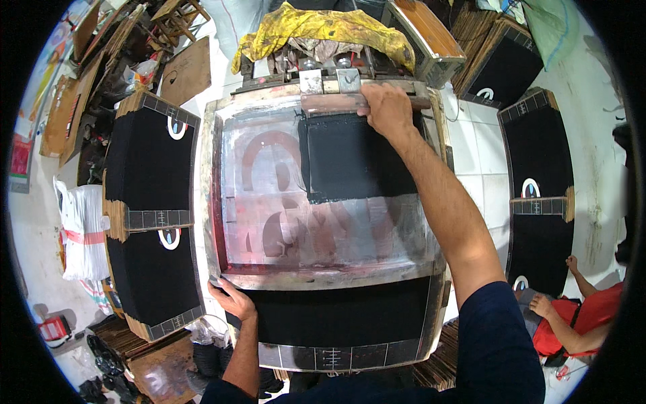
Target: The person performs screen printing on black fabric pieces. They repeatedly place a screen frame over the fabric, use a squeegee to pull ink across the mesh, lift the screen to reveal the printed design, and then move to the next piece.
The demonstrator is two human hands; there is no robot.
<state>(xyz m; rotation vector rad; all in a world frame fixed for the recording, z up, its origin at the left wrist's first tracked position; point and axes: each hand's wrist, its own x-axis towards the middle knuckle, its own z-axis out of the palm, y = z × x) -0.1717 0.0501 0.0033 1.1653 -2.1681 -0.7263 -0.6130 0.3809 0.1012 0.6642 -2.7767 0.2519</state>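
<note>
right hand (385, 108): arm stretched forward, fingers curled down over the long reddish wooden-handled squeegee (336, 102), gripping it at the far edge of the screen.
left hand (232, 299): palm down, fingers closed on the near-left corner of the screen frame.
screen: metal-framed silk printing screen (323, 273), pale mesh with faded red and grey shapes, lying flat over black sheet.
black sheet (336, 316): black card panel with grey ruled border, showing at near edge under frame.
left stack (151, 161): black printed panels beside frame.
yellow stained cloth (316, 27): draped beyond far edge.
other person: hand (542, 306) lower right, red clothing.
</note>
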